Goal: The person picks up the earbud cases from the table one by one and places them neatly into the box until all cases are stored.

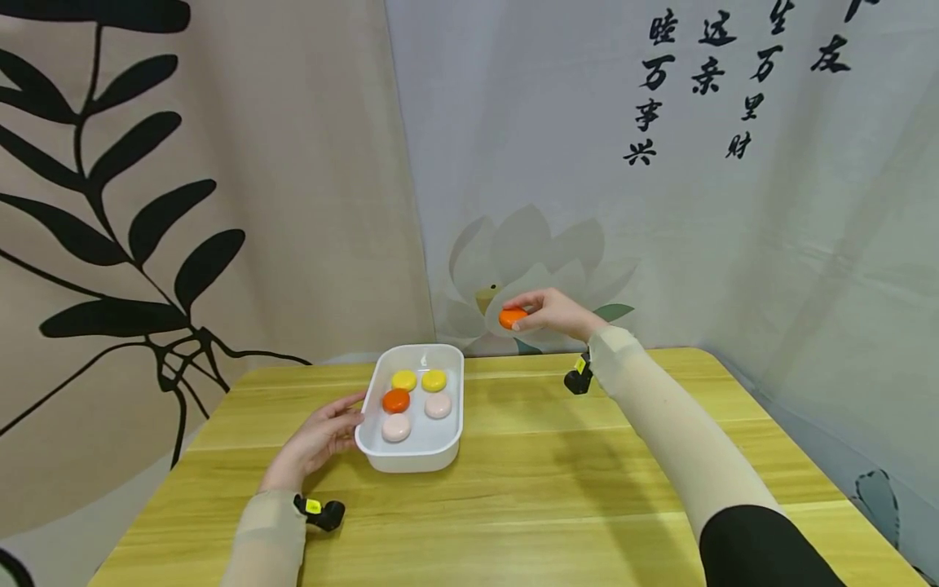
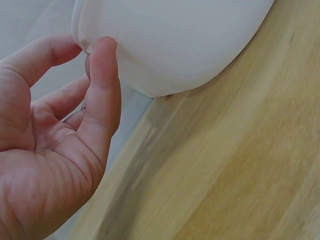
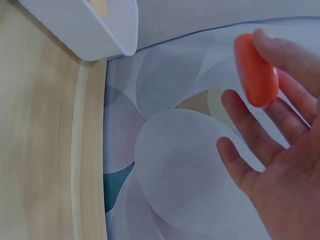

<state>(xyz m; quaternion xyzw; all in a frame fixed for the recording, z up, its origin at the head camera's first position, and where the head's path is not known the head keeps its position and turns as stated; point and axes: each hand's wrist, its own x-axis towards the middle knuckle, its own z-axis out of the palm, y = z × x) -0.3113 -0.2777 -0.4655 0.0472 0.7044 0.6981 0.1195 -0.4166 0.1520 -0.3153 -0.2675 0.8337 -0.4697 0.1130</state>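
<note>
Raised over the back of the table, my right hand (image 1: pixel 550 314) pinches a glossy orange rounded disc (image 3: pixel 256 71) between thumb and fingers. Two of its other fingers stick out apart from the disc in the right wrist view. My left hand (image 1: pixel 323 436) is at the left side of a white plastic tub (image 1: pixel 455 444), with thumb and finger at its rim in the left wrist view. Inside the tub lie two yellow discs (image 1: pixel 434 381), one orange disc (image 1: pixel 396 401) and two pale pink discs (image 1: pixel 396 427).
The tub stands on a wooden table (image 1: pixel 528 505), left of the middle and toward the back edge. Directly behind the table hangs a cloth (image 1: pixel 315 163) printed with dark leaves, a lotus and writing. Both wrists wear small black cameras (image 1: pixel 579 377).
</note>
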